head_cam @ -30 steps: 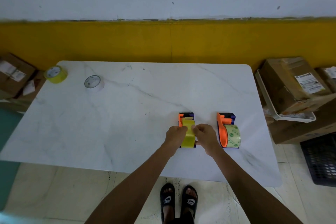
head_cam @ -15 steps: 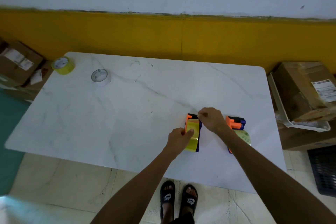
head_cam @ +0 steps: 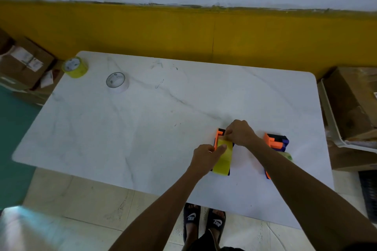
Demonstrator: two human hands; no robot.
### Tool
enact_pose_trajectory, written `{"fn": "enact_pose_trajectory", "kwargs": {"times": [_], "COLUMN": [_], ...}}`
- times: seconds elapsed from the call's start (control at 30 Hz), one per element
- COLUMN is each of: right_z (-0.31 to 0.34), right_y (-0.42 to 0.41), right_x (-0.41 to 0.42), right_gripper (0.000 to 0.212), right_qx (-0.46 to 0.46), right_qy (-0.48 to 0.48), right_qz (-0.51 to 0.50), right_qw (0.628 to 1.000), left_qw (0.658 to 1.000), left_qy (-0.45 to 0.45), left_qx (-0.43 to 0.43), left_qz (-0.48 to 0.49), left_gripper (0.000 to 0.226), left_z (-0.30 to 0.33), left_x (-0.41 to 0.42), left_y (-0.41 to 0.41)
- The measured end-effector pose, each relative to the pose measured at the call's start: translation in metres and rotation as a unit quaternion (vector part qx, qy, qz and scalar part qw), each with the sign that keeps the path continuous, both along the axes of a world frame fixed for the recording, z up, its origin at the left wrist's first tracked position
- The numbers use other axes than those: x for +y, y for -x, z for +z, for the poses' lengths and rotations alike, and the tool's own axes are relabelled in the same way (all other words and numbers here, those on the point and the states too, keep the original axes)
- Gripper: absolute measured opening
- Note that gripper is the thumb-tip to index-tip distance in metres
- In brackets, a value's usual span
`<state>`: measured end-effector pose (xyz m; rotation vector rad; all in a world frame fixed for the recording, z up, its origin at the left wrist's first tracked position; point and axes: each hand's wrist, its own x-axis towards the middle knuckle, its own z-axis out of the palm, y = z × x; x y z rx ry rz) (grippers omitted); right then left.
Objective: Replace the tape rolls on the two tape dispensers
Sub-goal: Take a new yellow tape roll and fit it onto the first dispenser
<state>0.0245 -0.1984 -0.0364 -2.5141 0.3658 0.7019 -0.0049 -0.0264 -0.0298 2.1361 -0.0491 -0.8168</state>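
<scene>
— Shifted since a moment ago: right hand [head_cam: 238, 133], away from the near end of the yellow tape roll [head_cam: 223, 158] and up to the far end of the left dispenser [head_cam: 219, 134], now pinching at the tape's free end there. Left hand [head_cam: 206, 158] slid onto the roll's left flank, thumb [head_cam: 221, 147] laid across the top.

— And the hands' state?

— Left: curled around the roll and dispenser side, holding them steady. Right: fingers closed narrow on what looks like the tape's leading edge; exact contact hidden under the knuckles.

— Where does everything sit?

— Left dispenser near the tabletop's [head_cam: 142, 128] front edge, right of centre. Right dispenser [head_cam: 276, 142] just beside it toward the right edge, mostly covered by the right forearm, with a pale green roll [head_cam: 286, 156] peeking out. Two spare rolls, yellow [head_cam: 75, 67] and white [head_cam: 117, 81], far off at the back-left corner.

— Key relation for the coming move?

— Long axis of dispenser and roll running front-to-back. Free end lying beyond the roll, toward the back edge, right under the right hand. Judging by that, next comes drawing the strip along that axis over the orange front piece [head_cam: 220, 133], with the left hand bracing.

— Risk?

— Possibly tape sticking back onto itself or skewing sideways.
</scene>
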Motion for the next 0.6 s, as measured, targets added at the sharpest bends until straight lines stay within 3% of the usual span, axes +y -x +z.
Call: {"fn": "enact_pose_trajectory", "kwargs": {"times": [0.17, 0.3, 0.47, 0.6], "right_z": [-0.010, -0.015, -0.015, -0.017], "right_y": [0.001, 0.004, 0.007, 0.001], "right_x": [0.002, 0.000, 0.004, -0.008], "right_gripper": [0.040, 0.025, 0.025, 0.022], "right_qx": [-0.025, -0.073, -0.109, -0.109], "right_qy": [-0.003, 0.028, 0.113, 0.154], "right_qz": [-0.024, 0.003, 0.039, -0.003], "right_qw": [0.999, 0.997, 0.987, 0.982], "left_qw": [0.996, 0.988, 0.977, 0.967], "left_qy": [-0.067, -0.124, -0.179, -0.211], "left_qx": [-0.038, -0.055, -0.092, -0.096], "left_qz": [-0.044, -0.067, -0.075, -0.108], "left_gripper": [0.059, 0.057, 0.066, 0.075], "left_z": [0.003, 0.007, 0.012, 0.014], "left_x": [-0.003, -0.006, -0.012, -0.006], "left_y": [-0.003, -0.001, 0.008, 0.015]}}
